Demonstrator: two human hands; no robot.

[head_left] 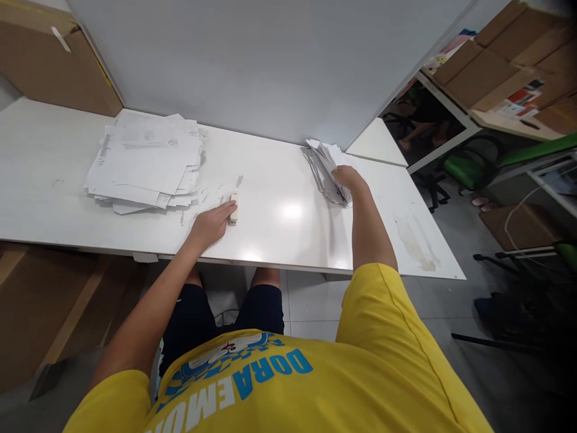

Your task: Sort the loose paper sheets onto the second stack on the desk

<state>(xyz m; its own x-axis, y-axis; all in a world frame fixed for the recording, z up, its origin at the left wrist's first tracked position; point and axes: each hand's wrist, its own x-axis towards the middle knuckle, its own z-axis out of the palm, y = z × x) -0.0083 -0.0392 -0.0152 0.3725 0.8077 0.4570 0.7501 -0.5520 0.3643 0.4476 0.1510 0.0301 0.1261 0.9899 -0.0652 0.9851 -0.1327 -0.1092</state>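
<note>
Yellow shirt [288, 391] fills the frame's bottom. Left of centre, the left hand [211, 228] rests its fingers on a small cream device [233, 218] on the white worktop [274, 234]; I cannot tell whether that grip closes. Right of centre, the right hand [348, 176] touches a paper bundle [322, 171], its grip partly hidden, firmness unclear. Upper left lies a larger paper stack [144, 159].

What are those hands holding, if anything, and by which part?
The right hand holds the smaller paper stack by its right side. The left hand touches a small cream stapler-like device near its middle; whether it grips cannot be told.
</note>
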